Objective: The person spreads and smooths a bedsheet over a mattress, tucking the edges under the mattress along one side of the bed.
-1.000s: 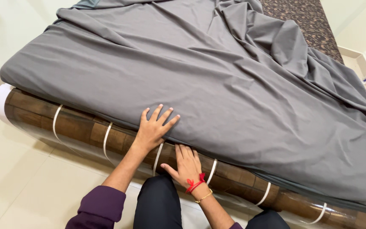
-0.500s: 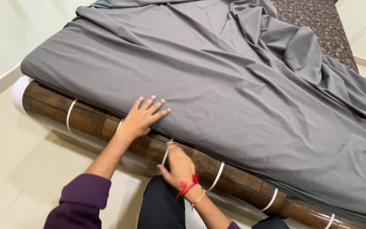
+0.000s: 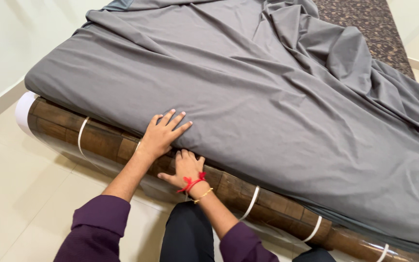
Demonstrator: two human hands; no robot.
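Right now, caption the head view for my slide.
Left hand flat on grey sheet, right hand at its edge.

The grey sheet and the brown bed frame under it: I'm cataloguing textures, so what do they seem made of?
The grey sheet looks like soft matte fabric, possibly stretchy: it drapes in smooth folds. The bed frame seems grained brown wood, glossy under clear plastic wrap.

Left hand flat, fingers spread, arm extended; right hand just beside, fingers curled, wrist bent
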